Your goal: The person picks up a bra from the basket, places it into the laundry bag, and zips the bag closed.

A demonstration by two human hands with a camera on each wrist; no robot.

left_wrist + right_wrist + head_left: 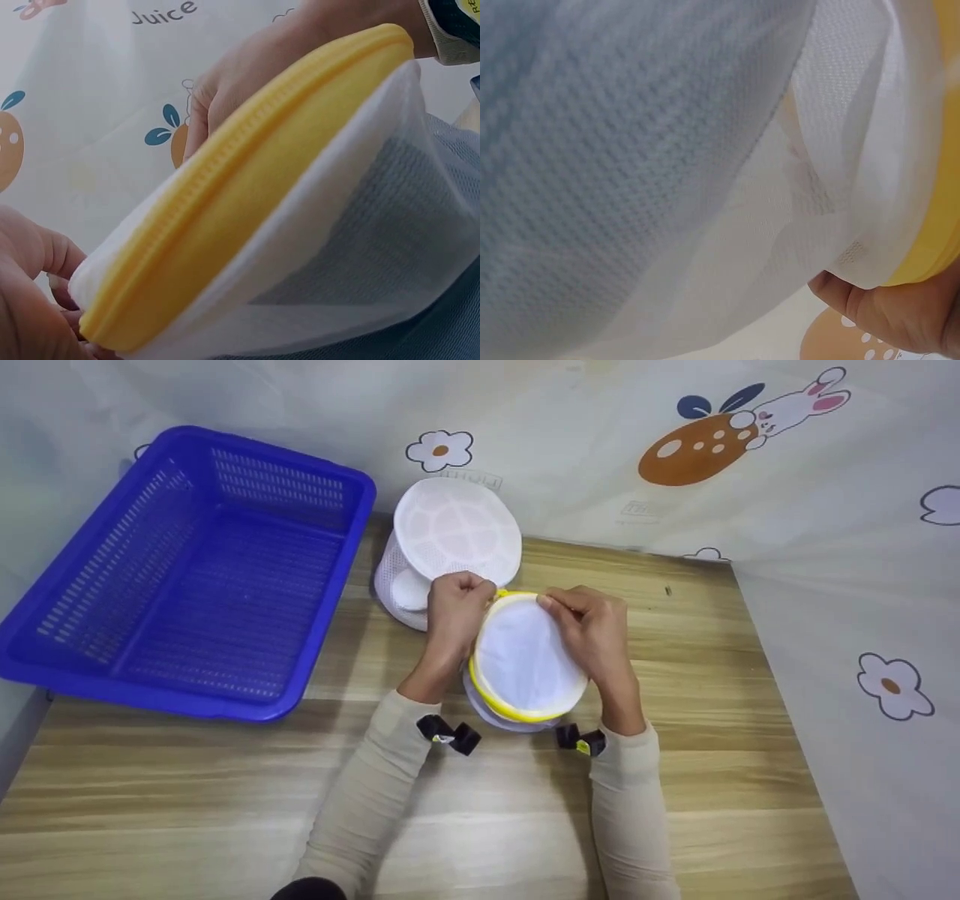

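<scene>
A small white mesh laundry bag (531,656) with a yellow zipper band (225,202) round its top is held up over the table, its round white top facing the head camera. My left hand (457,611) pinches the far left of the rim, at the zipper's end; in the left wrist view its fingers (64,259) close on the yellow edge. My right hand (596,626) pinches the rim's far right, thumb on top. In the right wrist view, the bag's mesh side (630,172) fills most of the picture, with fingers (885,307) under the yellow band.
Behind my left hand stands another white mesh bag (386,577), its round lid (457,529) raised and something white in its opening. A large blue plastic basket (300,690) is at the left. The wooden table (720,697) meets a patterned wall covering (570,472) at the back.
</scene>
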